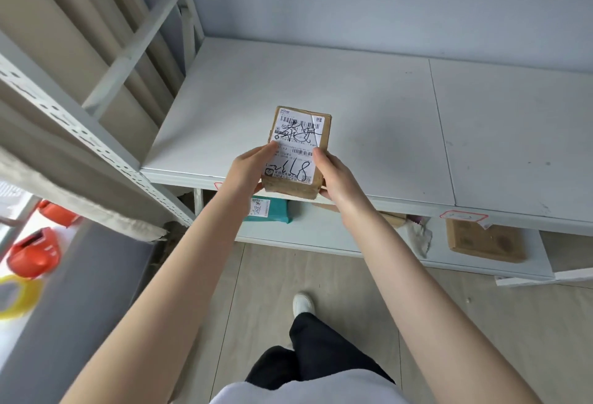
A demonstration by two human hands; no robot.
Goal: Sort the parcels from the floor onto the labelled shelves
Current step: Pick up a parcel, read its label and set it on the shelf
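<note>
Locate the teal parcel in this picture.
In the head view, the teal parcel lies left of centre on the lower shelf, beneath the left hand.

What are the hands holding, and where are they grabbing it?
A small cardboard parcel with a white label. The left hand grips its left side, the right hand its right side, both near the end closest to the person.

Labelled cardboard parcel (296, 150) between left hand (248, 170) and right hand (335, 175), above shelf (385, 121)
</note>
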